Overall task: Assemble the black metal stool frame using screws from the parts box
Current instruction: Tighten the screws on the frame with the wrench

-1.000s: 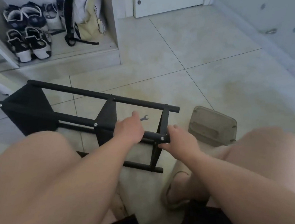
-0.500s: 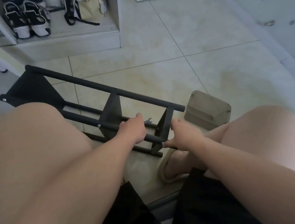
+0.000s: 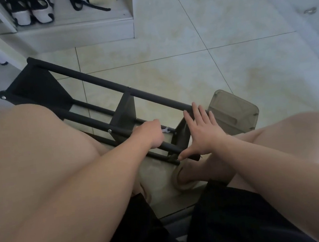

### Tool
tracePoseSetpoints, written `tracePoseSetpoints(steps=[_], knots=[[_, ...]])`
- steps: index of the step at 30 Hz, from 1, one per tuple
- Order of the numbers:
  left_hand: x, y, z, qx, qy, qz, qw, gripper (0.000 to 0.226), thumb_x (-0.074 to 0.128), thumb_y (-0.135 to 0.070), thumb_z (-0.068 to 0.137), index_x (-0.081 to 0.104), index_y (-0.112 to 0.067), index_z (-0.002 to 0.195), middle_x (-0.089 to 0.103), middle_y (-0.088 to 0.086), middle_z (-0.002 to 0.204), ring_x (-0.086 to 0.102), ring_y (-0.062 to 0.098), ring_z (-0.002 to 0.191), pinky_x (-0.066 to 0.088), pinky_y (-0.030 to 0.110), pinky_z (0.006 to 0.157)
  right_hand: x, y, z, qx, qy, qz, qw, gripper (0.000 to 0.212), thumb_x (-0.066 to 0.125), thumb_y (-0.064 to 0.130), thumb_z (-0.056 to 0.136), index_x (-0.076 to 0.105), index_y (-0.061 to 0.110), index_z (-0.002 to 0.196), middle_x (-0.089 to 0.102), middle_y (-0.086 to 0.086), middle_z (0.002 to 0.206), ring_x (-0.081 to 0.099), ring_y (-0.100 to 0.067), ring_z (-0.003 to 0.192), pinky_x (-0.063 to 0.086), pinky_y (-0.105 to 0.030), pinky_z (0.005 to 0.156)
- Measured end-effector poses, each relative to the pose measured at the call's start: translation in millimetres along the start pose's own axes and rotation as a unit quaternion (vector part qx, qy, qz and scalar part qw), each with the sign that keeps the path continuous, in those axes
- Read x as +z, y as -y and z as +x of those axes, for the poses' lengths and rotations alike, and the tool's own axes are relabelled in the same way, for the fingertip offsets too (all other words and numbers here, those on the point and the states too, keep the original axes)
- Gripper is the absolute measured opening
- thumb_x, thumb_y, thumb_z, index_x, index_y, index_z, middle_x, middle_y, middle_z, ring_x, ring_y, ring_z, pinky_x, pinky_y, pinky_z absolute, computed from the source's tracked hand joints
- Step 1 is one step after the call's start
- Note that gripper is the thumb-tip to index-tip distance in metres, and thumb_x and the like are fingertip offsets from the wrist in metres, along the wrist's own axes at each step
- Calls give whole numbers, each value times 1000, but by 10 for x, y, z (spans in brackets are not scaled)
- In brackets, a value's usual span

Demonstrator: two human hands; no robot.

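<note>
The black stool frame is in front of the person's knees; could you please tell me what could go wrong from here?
Only the left hand grips a rail of the frame; the right hand is open, so the frame might tip. Its end sits close to the sandalled foot. The small wrench beneath could get knocked away.

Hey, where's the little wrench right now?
In the head view, the small wrench lies on the floor inside the black frame, just right of the left hand and left of the right hand.
</note>
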State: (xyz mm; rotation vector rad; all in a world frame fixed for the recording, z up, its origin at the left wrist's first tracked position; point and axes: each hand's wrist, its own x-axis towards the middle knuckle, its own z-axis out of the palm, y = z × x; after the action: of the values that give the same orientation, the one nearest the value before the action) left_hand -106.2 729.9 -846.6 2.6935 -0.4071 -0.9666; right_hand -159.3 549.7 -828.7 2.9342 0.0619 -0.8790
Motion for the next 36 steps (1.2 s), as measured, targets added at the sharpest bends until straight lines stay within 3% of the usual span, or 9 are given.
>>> tracePoseSetpoints(steps=[3, 7, 11, 22, 25, 27, 30, 36], knots=[[-23, -28, 12, 3, 30, 15, 999, 16, 44, -20, 97, 54, -15, 109, 61, 5, 104, 57, 26, 89, 43, 38, 73, -6, -3, -13, -2, 6, 0, 1000, 157, 61, 97, 50, -17, 17, 159, -33, -16, 162, -28, -35, 151, -4, -56, 124], [-45, -56, 67, 12, 53, -18, 998, 22, 52, -15, 97, 67, -9, 111, 69, 9, 107, 64, 28, 97, 54, 41, 90, -28, 7, -9, 5, 9, 17, 1000, 156, 66, 94, 49, -14, 20, 160, -32, -14, 162, -26, -34, 151, 0, -56, 125], [-71, -67, 120, 33, 44, -60, 997, 20, 60, -15, 97, 76, -11, 108, 73, 9, 104, 66, 28, 99, 54, 35, 89, -35, -1, 6, 7, 7, 18, 1000, 157, 66, 94, 48, -14, 19, 160, -31, -15, 163, -25, -34, 152, 0, -54, 125], [-77, -77, 228, 64, 51, -124, 989, 18, 64, -14, 92, 79, -19, 100, 73, 2, 99, 62, 17, 87, 42, 25, 74, -34, -28, 2, -1, -3, 21, 1000, 163, 65, 95, 49, -21, 8, 157, -28, -15, 164, -25, -32, 152, -5, -52, 125], [-60, -96, 274, 72, 64, -151, 984, 20, 62, -14, 94, 78, -22, 101, 71, -1, 105, 63, 19, 98, 47, 28, 84, -19, -32, 6, -6, -6, 26, 1000, 164, 65, 95, 49, -21, 6, 157, -28, -15, 164, -25, -32, 152, -7, -50, 125], [-42, -119, 303, 69, 83, -179, 978, 17, 63, -18, 94, 75, -29, 90, 70, -7, 99, 62, 17, 100, 48, 32, 90, -4, -31, 8, -7, -9, 30, 999, 164, 65, 95, 49, -20, 6, 157, -28, -16, 164, -25, -33, 152, -7, -49, 125], [-11, -148, 342, 56, 116, -229, 965, 21, 65, -20, 91, 69, -34, 76, 74, -6, 91, 69, 13, 94, 50, 33, 80, 15, -25, 10, -7, -13, 32, 999, 163, 65, 95, 49, -20, 6, 157, -28, -16, 164, -25, -33, 152, -8, -48, 125], [47, -181, 376, 22, 114, -290, 950, 12, 65, -24, 91, 68, -31, 82, 76, -15, 77, 72, 3, 76, 47, 29, 69, 16, -24, 10, -7, -15, 27, 999, 163, 63, 96, 49, -19, 5, 157, -27, -17, 164, -24, -34, 152, -6, -48, 126]])
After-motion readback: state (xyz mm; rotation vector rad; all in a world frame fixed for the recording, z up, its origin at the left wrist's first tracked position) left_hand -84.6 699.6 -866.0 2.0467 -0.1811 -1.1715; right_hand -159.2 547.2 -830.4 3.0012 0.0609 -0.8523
